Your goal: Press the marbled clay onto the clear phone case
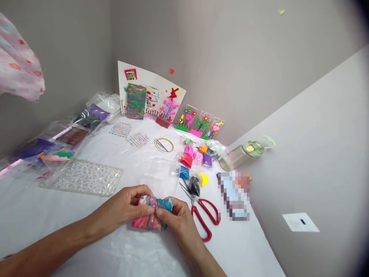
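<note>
Between my two hands is a soft slab of marbled clay (147,223), swirled in red, pink, blue and white. My left hand (132,204) grips its left side, thumb pressed on the front face. On the right side, my right hand (177,217) pinches it, its thumb near the middle close to the other thumb. The fingers behind the clay are partly hidden. Just beyond lies a clear phone case (163,177) on the white-covered table. Red-handled scissors (206,217) lie beside my right hand, blades pointing away.
Small packets of coloured clay (188,159) lie right of centre, near a green-lidded bottle (245,154). Gem sticker sheets (138,140), a bangle with tweezers (164,145) and a patterned sheet (83,177) lie around. Decorated cases (203,125) lean on the wall. A pixelated object (232,196) lies right.
</note>
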Motion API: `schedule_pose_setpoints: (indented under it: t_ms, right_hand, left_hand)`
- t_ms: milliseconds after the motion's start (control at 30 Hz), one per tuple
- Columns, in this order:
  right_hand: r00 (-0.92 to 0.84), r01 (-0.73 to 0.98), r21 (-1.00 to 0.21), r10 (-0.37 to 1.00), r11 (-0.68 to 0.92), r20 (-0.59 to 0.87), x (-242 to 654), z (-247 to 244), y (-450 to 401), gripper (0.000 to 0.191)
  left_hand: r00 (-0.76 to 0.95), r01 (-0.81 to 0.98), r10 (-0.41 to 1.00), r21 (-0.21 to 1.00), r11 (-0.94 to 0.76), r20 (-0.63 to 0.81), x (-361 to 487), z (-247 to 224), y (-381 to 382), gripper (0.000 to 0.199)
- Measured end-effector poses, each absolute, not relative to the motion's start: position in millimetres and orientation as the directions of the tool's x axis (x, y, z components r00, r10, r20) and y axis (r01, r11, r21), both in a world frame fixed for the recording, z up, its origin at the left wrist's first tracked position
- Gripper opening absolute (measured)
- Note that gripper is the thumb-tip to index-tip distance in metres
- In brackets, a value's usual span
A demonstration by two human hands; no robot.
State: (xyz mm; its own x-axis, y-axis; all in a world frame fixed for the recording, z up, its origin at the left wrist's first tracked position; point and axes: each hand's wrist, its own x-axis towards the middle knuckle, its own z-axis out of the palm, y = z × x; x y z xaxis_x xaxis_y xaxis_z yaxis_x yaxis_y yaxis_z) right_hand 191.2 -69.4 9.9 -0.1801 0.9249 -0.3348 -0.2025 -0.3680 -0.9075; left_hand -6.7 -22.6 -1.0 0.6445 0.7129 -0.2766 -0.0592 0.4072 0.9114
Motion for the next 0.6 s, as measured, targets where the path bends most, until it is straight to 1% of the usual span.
schedule_pose_setpoints:
  t_ms: [100,300,400,500,600]
  right_hand:
    - [-0.151,-0.198,-0.909,0.928,-0.367,-0.342,190.8,10.0,-70.6,0.042]
    - [-0.16,-0.166,-0.923,0.933,-0.348,-0.323,189.5,11.6,-71.3,0.043]
    - [-0.143,-0.16,-0.928,0.938,-0.337,-0.316,191.9,10.8,-70.5,0.046]
    - [-0.156,-0.167,-0.933,0.943,-0.319,-0.294,195.3,9.4,-69.9,0.042]
    - [-0.136,-0.182,-0.932,0.946,-0.315,-0.293,198.0,7.7,-69.3,0.043]
  left_hand:
    - [0.634,-0.026,0.712,0.913,0.408,-0.3,-8.1,1.9,-23.3,0.024]
    - [0.606,0.056,0.728,0.93,0.363,-0.321,-9.9,7.5,-19.2,0.022]
    - [0.612,0.062,0.721,0.929,0.365,-0.324,-11.6,8.6,-15.9,0.025]
    - [0.574,0.067,0.757,0.939,0.337,-0.313,-15.5,10.7,-13.0,0.029]
    - [0.542,0.101,0.786,0.952,0.29,-0.297,-18.3,11.3,-11.1,0.036]
